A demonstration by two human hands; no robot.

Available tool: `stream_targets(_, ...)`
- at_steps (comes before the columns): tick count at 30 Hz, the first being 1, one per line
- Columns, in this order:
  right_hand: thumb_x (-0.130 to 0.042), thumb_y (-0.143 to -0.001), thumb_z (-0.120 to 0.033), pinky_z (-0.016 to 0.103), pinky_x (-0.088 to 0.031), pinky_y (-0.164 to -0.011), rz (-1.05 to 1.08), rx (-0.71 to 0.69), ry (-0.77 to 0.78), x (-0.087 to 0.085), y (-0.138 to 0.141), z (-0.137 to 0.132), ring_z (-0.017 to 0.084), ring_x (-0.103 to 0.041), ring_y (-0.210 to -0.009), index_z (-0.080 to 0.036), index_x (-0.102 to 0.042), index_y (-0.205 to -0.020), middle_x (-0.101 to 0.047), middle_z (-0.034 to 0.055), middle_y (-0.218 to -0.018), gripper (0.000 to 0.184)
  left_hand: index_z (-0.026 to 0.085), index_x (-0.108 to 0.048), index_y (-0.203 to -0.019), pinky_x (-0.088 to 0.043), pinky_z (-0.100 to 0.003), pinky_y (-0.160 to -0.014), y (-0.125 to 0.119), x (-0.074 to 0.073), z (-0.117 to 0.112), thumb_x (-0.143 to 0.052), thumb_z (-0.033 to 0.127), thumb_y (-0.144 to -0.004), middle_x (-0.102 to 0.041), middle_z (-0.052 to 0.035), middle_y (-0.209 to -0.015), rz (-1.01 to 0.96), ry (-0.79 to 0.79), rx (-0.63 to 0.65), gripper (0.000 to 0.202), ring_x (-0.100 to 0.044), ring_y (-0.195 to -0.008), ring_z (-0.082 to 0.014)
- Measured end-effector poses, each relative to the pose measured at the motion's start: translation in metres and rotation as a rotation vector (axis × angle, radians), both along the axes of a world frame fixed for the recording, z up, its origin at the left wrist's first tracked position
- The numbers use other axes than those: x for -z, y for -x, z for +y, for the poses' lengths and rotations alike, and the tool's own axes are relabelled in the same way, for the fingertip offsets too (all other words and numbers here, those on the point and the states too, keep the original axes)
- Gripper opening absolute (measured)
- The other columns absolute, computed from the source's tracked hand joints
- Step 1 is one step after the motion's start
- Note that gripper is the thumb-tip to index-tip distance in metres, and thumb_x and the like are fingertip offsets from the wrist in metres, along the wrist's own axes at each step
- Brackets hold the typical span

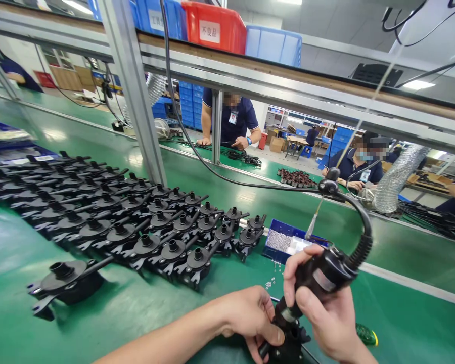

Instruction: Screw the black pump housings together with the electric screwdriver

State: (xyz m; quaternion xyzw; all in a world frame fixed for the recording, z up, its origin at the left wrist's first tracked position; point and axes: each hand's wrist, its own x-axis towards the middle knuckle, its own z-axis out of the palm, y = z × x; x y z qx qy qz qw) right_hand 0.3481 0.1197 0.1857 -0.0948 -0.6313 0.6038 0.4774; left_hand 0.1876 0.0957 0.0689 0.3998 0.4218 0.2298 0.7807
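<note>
My right hand (326, 308) is wrapped round a black electric screwdriver (320, 278), which points down and to the left. A cable leaves its top end and a cord holds it from above. Under its tip is a black plastic part (288, 346), partly hidden by my fingers. My left hand (256, 318) grips this part at the bottom of the view, its fingers closed around it. Several loose small metal pieces (271, 280) lie just beyond my hands, beside a blue tray (267, 247) of more such pieces.
Rows of similar black assemblies (119, 230) cover the bench to the left, with one (66, 280) apart in front. A green-handled tool (366, 334) lies at right. A metal post (132, 91) and overhead shelf stand beyond. Co-workers (237, 121) sit across the bench.
</note>
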Motion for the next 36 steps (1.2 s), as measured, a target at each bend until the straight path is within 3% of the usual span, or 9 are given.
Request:
stream_targets(2, -0.081, -0.100, -0.037, 0.024, -0.052, -0.059, 0.091, 0.049, 0.101, 0.003, 0.005, -0.004, 0.013, -0.062, -0.065, -0.033, -0.069, -0.133, -0.070, 0.0036, -0.101, 0.035, 0.013, -0.070, -0.058, -0.066, -0.024, -0.048, -0.002, 0.002, 0.001, -0.107, 0.064, -0.025, -0.069, -0.0052, -0.057, -0.003, -0.001, 0.006, 0.071, -0.068, -0.050, -0.0158)
stream_targets(6, -0.079, -0.087, -0.054, 0.030, -0.051, -0.057, 0.180, -0.166, 0.323, -0.001, 0.002, -0.005, 0.018, -0.064, -0.064, -0.025, -0.078, -0.125, -0.071, 0.0102, -0.103, 0.048, 0.016, -0.063, -0.067, -0.066, -0.026, -0.044, -0.004, 0.003, -0.002, -0.108, 0.064, -0.020, -0.068, -0.0050, -0.054, -0.023, 0.010, -0.046, 0.081, -0.068, -0.046, -0.0176)
stream_targets(9, -0.075, -0.089, -0.058, 0.031, -0.051, -0.057, 0.193, -0.145, 0.302, -0.003, -0.003, -0.005, 0.018, -0.063, -0.059, -0.026, -0.079, -0.125, -0.072, 0.0096, -0.096, 0.048, 0.021, -0.057, -0.085, -0.065, -0.029, -0.041, -0.005, 0.000, -0.006, -0.111, 0.056, -0.024, -0.068, -0.0010, -0.053, -0.041, 0.014, -0.086, 0.089, -0.068, -0.045, -0.0188)
stream_targets(12, -0.078, -0.093, -0.060, 0.029, -0.050, -0.056, 0.149, -0.064, 0.215, 0.003, -0.002, -0.009, 0.016, -0.063, -0.057, -0.028, -0.074, -0.123, -0.071, 0.0058, -0.091, 0.044, 0.021, -0.056, -0.091, -0.064, -0.029, -0.040, -0.004, -0.005, -0.009, -0.111, 0.048, -0.035, -0.067, 0.0034, -0.056, 0.012, 0.003, -0.107, 0.083, -0.063, -0.042, -0.0142)
stream_targets(16, -0.085, -0.097, -0.051, 0.023, -0.043, -0.050, 0.087, 0.123, 0.085, 0.010, 0.004, -0.014, 0.011, -0.056, -0.050, -0.026, -0.067, -0.111, -0.065, -0.0018, -0.075, 0.034, 0.021, -0.056, -0.089, -0.064, -0.028, -0.042, -0.002, -0.011, -0.011, -0.108, 0.036, -0.047, -0.064, 0.0069, -0.058, 0.115, 0.017, -0.113, 0.068, -0.063, -0.043, -0.0135)
stream_targets(19, -0.086, -0.096, -0.057, 0.023, -0.044, -0.050, 0.047, 0.157, 0.107, 0.006, 0.007, -0.015, 0.010, -0.057, -0.050, -0.025, -0.067, -0.108, -0.066, -0.0012, -0.079, 0.039, 0.021, -0.059, -0.085, -0.062, -0.026, -0.041, -0.002, -0.014, -0.011, -0.103, 0.029, -0.049, -0.065, 0.0057, -0.057, 0.147, 0.009, -0.127, 0.058, -0.066, -0.045, -0.0162)
stream_targets(25, -0.089, -0.089, -0.063, 0.025, -0.043, -0.050, 0.077, 0.182, 0.108, 0.005, 0.008, -0.013, 0.011, -0.057, -0.052, -0.026, -0.070, -0.109, -0.068, 0.0019, -0.088, 0.046, 0.014, -0.070, -0.060, -0.062, -0.025, -0.039, -0.007, -0.011, -0.007, -0.096, 0.045, -0.043, -0.066, -0.0033, -0.053, 0.090, -0.005, -0.049, 0.044, -0.060, -0.041, -0.0132)
stream_targets(31, -0.081, -0.093, -0.066, 0.029, -0.052, -0.059, 0.089, -0.007, 0.202, -0.006, 0.000, -0.011, 0.016, -0.063, -0.065, -0.029, -0.076, -0.124, -0.071, 0.0075, -0.101, 0.048, 0.017, -0.063, -0.058, -0.056, -0.023, -0.033, -0.010, -0.007, -0.011, -0.099, 0.039, -0.046, -0.064, -0.0032, -0.050, 0.087, 0.000, -0.111, 0.044, -0.060, -0.038, -0.0153)
stream_targets(36, -0.081, -0.086, -0.060, 0.030, -0.053, -0.062, 0.121, -0.119, 0.339, -0.014, -0.007, -0.011, 0.018, -0.063, -0.065, -0.026, -0.081, -0.118, -0.073, 0.0088, -0.095, 0.047, 0.016, -0.062, -0.057, -0.056, -0.023, -0.032, -0.011, -0.006, -0.014, -0.101, 0.043, -0.048, -0.065, -0.0043, -0.051, 0.081, -0.004, -0.123, 0.048, -0.058, -0.035, -0.0136)
